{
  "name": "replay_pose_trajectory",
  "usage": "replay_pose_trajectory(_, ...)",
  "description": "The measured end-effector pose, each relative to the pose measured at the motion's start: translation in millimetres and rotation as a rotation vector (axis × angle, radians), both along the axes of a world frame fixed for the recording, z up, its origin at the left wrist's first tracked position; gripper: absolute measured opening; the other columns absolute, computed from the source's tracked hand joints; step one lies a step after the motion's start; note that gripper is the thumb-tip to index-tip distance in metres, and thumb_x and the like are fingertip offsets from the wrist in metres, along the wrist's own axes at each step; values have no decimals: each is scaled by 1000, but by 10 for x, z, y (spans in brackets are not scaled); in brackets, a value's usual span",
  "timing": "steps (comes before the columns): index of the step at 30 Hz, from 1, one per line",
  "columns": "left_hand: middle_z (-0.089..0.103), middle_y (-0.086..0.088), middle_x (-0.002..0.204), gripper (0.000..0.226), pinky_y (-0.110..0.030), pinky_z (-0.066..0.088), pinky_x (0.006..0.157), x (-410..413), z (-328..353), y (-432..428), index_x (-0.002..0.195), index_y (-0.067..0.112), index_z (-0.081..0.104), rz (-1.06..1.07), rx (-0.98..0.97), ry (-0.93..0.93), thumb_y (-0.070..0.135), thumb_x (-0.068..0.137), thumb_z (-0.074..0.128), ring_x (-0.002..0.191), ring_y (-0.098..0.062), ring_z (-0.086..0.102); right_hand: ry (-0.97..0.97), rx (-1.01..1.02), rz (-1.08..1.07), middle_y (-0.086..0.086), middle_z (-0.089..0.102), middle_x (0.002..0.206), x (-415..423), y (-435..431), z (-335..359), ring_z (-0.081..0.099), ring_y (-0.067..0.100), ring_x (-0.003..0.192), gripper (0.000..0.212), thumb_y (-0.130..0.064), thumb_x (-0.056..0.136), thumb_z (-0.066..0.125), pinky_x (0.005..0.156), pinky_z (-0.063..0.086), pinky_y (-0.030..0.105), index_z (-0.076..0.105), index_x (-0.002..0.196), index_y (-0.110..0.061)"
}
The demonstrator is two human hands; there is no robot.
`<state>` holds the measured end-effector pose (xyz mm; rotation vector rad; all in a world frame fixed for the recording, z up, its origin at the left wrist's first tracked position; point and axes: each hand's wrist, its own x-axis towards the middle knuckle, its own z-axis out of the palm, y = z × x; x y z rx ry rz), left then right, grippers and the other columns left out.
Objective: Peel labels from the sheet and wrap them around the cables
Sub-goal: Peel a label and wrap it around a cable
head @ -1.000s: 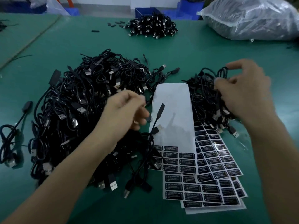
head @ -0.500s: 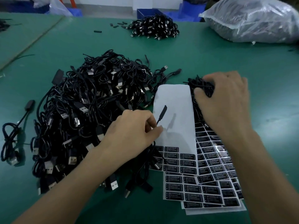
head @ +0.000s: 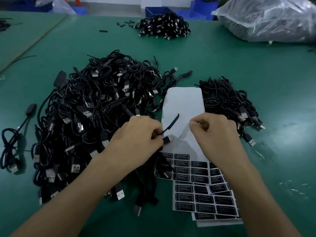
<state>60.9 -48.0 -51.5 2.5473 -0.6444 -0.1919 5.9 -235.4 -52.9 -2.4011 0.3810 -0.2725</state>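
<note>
Green tabletop in a workshop: the left hand fingers pinched one cable over the label sheet, its end apparently raised ready for wrapping. The right hand hovered beside it, fingers curled, on what unclear. More cables lay heaped to the left, and a clear bag behind seemingly held others.
</note>
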Motion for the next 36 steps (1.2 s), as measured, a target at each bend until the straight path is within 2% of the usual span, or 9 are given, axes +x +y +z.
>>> replay_pose_trajectory(5, 58, 7, 101, 43, -43, 55, 80, 20, 10, 22, 124, 31, 65, 3, -7, -22, 4, 93, 53, 90, -19, 60, 75, 12, -31, -11, 65, 77, -134, -159, 64, 60, 3, 69, 6, -38, 90, 68, 54, 41, 19, 65, 88, -33)
replay_pose_trajectory(9, 60, 9, 85, 23, -42, 53, 67, -8, -9, 0, 98, 29, 52, 34, -50, -39, 8, 94, 46, 76, -14, 58, 196, 61, -7, -9, 64, 83, -222, -217, 59, 56, 2, 78, 34, -50, 87, 68, 58, 37, 22, 45, 108, -37)
replay_pose_trajectory(13, 54, 9, 66, 17, -35, 41, 54, -48, 5, -25, 92, 31, 46, 37, -115, 23, 20, 96, 33, 56, -13, 50, 129, 261, 88, -9, 61, 63, -223, -214, 14, 54, 1, 53, 56, -38, 85, 73, 60, 41, 24, 40, 129, -46)
replay_pose_trajectory(17, 47, 11, 57, 43, -46, 46, 62, -41, 21, -28, 91, 21, 57, 47, -329, 159, 53, 88, 28, 56, -17, 45, 148, 455, 259, -4, 77, 84, -248, -240, 32, 68, 10, 67, 77, -22, 87, 74, 68, 46, 28, 29, 142, -53)
replay_pose_trajectory(20, 40, 5, 54, 52, -32, 38, 54, -5, -13, -29, 87, 32, 67, -8, -438, 185, 65, 99, 29, 48, -10, 38, 154, 475, 358, 2, 78, 90, -271, -239, 51, 62, 9, 59, 79, -16, 88, 74, 54, 48, 21, 32, 140, -58)
replay_pose_trajectory(23, 64, 6, 63, 42, -13, 37, 51, 17, -18, -46, 79, 44, 68, -47, -523, 200, 50, 103, 34, 45, -2, 45, 148, 524, 370, 6, 78, 89, -265, -243, 50, 59, 12, 57, 81, -7, 87, 73, 50, 49, 22, 36, 138, -58)
replay_pose_trajectory(27, 73, 18, 90, 31, -29, 52, 78, -11, -34, -75, 93, 42, 68, -72, -494, 180, 39, 105, 40, 84, -17, 69, 173, 603, 409, 13, 77, 89, -276, -244, 46, 55, 20, 57, 84, -5, 87, 73, 51, 50, 23, 37, 137, -61)
replay_pose_trajectory(33, 44, 13, 54, 39, -16, 38, 51, -115, -54, -124, 74, 14, 51, -100, -547, 162, 34, 106, 39, 49, -3, 41, 156, 635, 379, 12, 74, 75, -283, -211, 28, 48, 16, 47, 84, -1, 83, 74, 46, 45, 21, 44, 133, -61)
replay_pose_trajectory(36, 41, 11, 62, 36, -43, 40, 55, -140, -49, -136, 76, 16, 42, -126, -492, 251, 47, 93, 48, 57, -11, 39, 147, 653, 357, 7, 64, 62, -272, -187, 26, 42, 15, 47, 82, 1, 83, 74, 44, 41, 21, 46, 133, -58)
